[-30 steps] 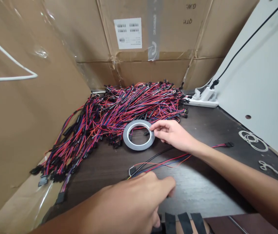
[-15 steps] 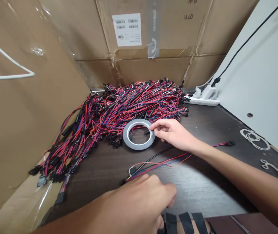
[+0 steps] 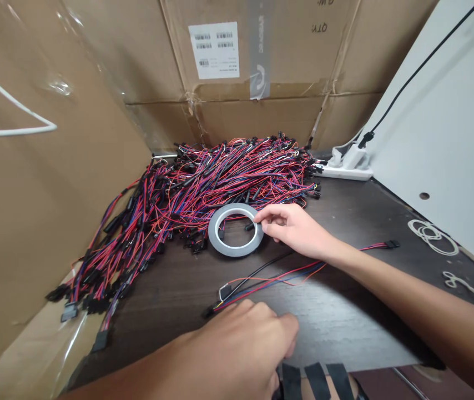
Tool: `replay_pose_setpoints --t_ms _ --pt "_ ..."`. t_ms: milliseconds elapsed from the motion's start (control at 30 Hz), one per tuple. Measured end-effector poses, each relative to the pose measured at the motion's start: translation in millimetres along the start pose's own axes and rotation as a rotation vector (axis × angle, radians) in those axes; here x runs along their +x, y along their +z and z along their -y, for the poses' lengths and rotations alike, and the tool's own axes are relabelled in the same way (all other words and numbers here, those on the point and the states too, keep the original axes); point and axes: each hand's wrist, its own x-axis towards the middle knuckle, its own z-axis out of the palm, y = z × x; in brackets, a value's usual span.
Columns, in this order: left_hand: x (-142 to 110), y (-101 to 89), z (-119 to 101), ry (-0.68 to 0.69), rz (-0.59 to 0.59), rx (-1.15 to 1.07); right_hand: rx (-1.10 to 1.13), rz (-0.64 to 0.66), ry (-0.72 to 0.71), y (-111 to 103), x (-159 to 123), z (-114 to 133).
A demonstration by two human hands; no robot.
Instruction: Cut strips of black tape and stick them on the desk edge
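My right hand (image 3: 290, 226) pinches the right rim of a roll of grey tape (image 3: 237, 251) between thumb and fingertips. The roll stands tilted at the front of the wire pile, its white core ring showing. Down at the front, my left hand (image 3: 253, 341) is closed with its back toward me. Its fingertips are hidden, so I cannot tell what is in them. Black tape strips (image 3: 317, 380) hang side by side at the table's front edge, close to the left hand. Between my hands lies a single wire harness (image 3: 271, 278) with black connectors, passing under the right forearm.
A large pile of red and blue wire harnesses (image 3: 237, 172) fills the back and left. Cardboard (image 3: 295, 55) walls the back and left side. A white power strip (image 3: 347, 173), a coil of pale cord (image 3: 432, 238) and small scissors (image 3: 464, 284) lie at the right.
The view has shifted very slightly. Both hands and the tape roll keep the same positions relative to the table.
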Motion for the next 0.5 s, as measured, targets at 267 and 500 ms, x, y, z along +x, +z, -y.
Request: replay_pose_setpoints --t_ms 267,500 --pt "3.4 12.1 5.1 -0.062 -0.084 0.062 -0.013 0.005 -0.041 -0.1 -0.2 -2.7" --pt "5.0 3.0 7.2 -0.100 -0.100 0.043 -0.057 0.004 -0.061 0.3 0.0 -3.3"
